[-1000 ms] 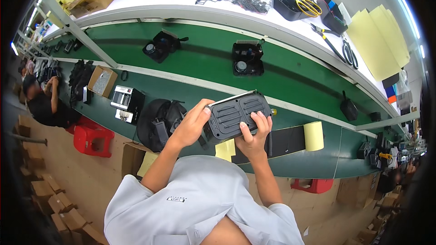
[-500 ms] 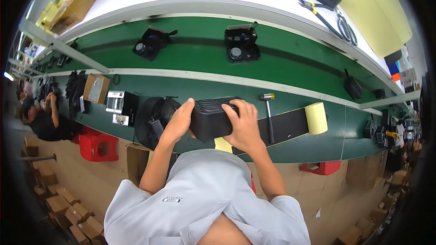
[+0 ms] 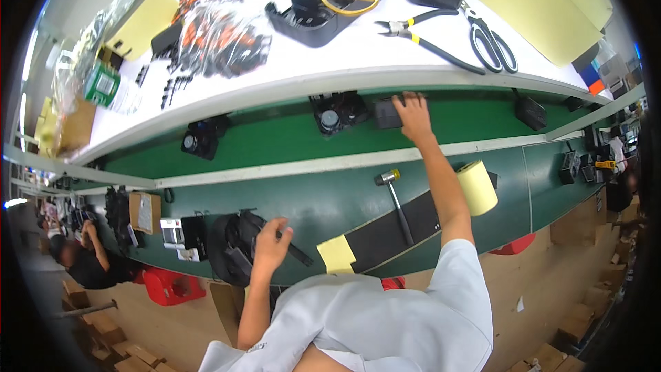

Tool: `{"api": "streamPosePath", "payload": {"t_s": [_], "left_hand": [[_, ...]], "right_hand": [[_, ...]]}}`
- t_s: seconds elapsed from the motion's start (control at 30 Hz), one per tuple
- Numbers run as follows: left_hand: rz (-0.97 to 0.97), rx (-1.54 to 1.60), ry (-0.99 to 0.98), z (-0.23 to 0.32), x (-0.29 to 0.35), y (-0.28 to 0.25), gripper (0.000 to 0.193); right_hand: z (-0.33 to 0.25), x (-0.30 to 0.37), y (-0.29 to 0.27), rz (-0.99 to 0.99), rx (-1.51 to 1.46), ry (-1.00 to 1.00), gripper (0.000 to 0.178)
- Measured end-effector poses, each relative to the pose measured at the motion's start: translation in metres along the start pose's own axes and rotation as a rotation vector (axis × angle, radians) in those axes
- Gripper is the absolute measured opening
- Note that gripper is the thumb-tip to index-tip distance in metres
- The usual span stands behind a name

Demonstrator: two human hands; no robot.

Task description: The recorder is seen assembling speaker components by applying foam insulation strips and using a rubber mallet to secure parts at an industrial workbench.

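My right hand point(image 3: 414, 118) reaches far forward under the white shelf, its fingers curled over the right end of a black box point(image 3: 387, 114) on the bright green strip. Beside that box lies an opened black case with a round grey part point(image 3: 330, 120). My left hand point(image 3: 270, 248) is lower left, its fingers bent in toward the thumb. Next to it are a heap of black bags and straps point(image 3: 231, 248) and a slim black piece point(image 3: 301, 255) that juts out past the fingers. Whether the fingers grip that piece is hard to see.
A mallet point(image 3: 397, 207) lies on a black mat point(image 3: 385, 234), near a yellow roll point(image 3: 477, 188). On the white shelf point(image 3: 330, 62) are pliers point(image 3: 427, 41), grey scissors point(image 3: 490, 45) and bagged parts point(image 3: 224, 41). A person point(image 3: 96, 258) sits far left by a red stool point(image 3: 172, 286).
Both hands held the black box over the bench. Now my right hand has it forward on the green strip, and my left hand has come off it to beside the black heap.
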State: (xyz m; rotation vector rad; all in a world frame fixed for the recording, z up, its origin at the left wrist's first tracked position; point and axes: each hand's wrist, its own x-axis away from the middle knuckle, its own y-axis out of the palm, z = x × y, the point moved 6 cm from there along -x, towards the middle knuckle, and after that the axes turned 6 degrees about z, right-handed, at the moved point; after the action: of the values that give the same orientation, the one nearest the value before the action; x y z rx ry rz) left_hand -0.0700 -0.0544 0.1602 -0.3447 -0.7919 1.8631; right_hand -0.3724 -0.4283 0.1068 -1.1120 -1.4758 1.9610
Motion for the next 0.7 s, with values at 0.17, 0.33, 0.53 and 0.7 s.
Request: {"api": "streamPosePath", "payload": {"t_s": [0.17, 0.33, 0.53, 0.7], "left_hand": [[-0.082, -0.086, 0.027, 0.008, -0.053, 0.043, 0.030], [0.034, -0.278, 0.462, 0.037, -0.211, 0.094, 0.037], [-0.073, -0.510, 0.789, 0.074, -0.394, 0.178, 0.040], [-0.159, -0.720, 0.643, 0.071, -0.431, 0.224, 0.028]], "right_hand": [[0.046, 0.030, 0.073, 0.086, 0.178, 0.325, 0.052], [0.028, 0.075, 0.060, 0.263, -0.167, 0.463, 0.071], [-0.045, 0.124, -0.006, 0.038, -0.530, 0.673, 0.024], [-0.195, 0.255, 0.001, -0.428, -0.746, 0.818, 0.029]]}}
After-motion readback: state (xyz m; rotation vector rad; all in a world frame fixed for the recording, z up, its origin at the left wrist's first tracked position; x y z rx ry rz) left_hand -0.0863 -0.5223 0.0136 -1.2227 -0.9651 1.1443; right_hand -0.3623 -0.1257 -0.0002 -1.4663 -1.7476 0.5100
